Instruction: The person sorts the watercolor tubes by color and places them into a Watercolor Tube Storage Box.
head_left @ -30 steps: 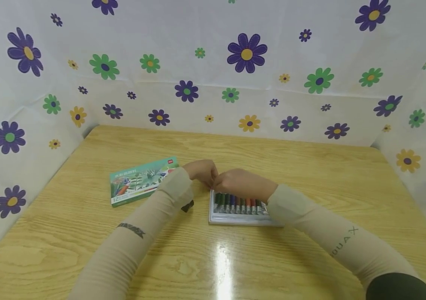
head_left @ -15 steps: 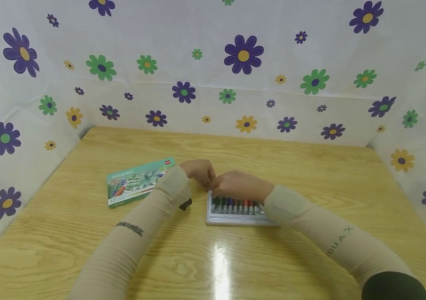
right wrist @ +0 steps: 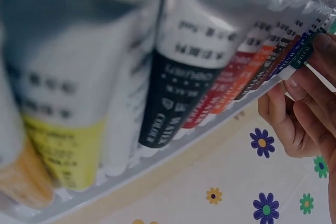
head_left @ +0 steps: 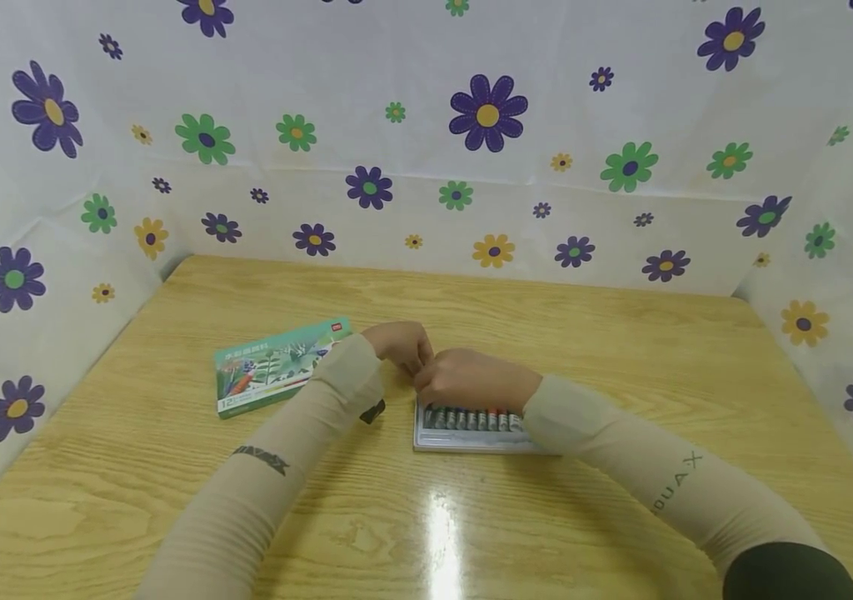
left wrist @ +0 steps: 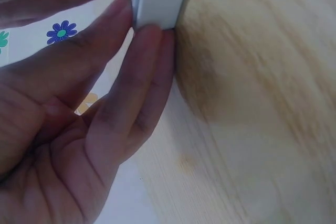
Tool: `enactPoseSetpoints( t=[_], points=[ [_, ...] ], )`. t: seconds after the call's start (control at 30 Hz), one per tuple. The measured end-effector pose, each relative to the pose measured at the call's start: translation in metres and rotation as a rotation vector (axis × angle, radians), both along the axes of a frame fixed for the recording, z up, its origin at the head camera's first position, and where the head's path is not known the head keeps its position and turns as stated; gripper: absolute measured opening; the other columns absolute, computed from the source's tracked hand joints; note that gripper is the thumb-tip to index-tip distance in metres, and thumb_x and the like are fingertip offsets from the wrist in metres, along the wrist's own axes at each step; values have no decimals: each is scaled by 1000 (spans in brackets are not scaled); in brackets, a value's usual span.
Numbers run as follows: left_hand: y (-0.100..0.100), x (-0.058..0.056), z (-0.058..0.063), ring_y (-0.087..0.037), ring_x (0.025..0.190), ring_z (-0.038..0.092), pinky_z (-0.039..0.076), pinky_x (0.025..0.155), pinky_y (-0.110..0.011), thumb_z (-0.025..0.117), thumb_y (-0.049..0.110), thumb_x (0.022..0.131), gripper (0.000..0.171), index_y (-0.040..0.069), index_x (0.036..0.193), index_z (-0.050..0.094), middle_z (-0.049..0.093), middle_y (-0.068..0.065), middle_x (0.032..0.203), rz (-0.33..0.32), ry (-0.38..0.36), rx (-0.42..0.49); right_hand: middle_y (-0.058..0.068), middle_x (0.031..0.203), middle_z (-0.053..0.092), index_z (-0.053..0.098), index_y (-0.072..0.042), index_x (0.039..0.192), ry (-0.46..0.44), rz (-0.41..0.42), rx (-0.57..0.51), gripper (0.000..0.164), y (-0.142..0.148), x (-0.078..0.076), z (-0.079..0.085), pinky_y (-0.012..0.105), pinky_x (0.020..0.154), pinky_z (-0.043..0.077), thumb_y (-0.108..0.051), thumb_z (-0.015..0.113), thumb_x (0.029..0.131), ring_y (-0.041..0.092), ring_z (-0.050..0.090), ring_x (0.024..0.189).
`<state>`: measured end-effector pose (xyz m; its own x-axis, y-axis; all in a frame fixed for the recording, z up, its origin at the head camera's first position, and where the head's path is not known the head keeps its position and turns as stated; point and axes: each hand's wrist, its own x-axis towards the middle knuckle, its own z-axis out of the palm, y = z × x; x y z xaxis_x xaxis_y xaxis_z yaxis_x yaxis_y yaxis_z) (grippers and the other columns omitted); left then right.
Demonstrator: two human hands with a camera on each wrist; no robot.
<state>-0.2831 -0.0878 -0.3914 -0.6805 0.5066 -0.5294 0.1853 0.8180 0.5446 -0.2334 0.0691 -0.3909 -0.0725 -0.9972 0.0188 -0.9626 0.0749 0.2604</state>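
Observation:
A pale plastic tray lies on the table, holding a row of paint tubes. My left hand is at the tray's far left corner; in the left wrist view its thumb and fingers pinch the white tray edge. Beside it, my right hand bends over the row and hides the tubes' far part. The right wrist view shows its fingers pinching a dark green paint tube with a white cap, at the far end of the row. Nearer that camera are a black tube and a yellow tube.
To the left a green illustrated paint box lies flat, partly behind the left sleeve. The wooden table meets a white flower-patterned cloth at the back and both sides.
My right hand has come slightly nearer the tray's front and now covers more of the tubes. The left hand stays at the corner; tray and box lie as before.

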Motion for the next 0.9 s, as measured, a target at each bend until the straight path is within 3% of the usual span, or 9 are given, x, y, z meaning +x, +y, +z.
enactPoseSetpoints(
  t=[0.27,0.43,0.63,0.9],
  points=[
    [0,1,-1,-11,80,67,54,75,-22,64,0,85,17,1,100,72,71,-14,103,1,7,3,-6,95,68,72,-21,92,2,-22,28,17,-2,1,1,19,77,50,-11,58,90,5,61,84],
    [0,2,1,-6,73,62,54,75,-20,66,2,84,18,2,100,72,71,-13,104,15,10,2,-7,92,67,71,-22,89,27,-34,16,15,-2,2,2,20,70,48,-12,60,89,4,59,77],
    [-1,2,1,-4,68,57,52,71,-17,68,3,83,17,2,99,72,72,-13,101,-15,48,-15,-9,90,69,71,-21,83,80,-25,9,15,-2,3,2,20,68,46,-12,61,88,3,59,74],
    [-1,2,1,-14,94,67,54,83,-24,69,5,82,23,4,105,71,70,-11,108,-22,50,-23,-8,97,70,72,-22,92,63,-35,24,18,1,2,1,21,72,49,-8,62,86,4,63,83]
  ],
)
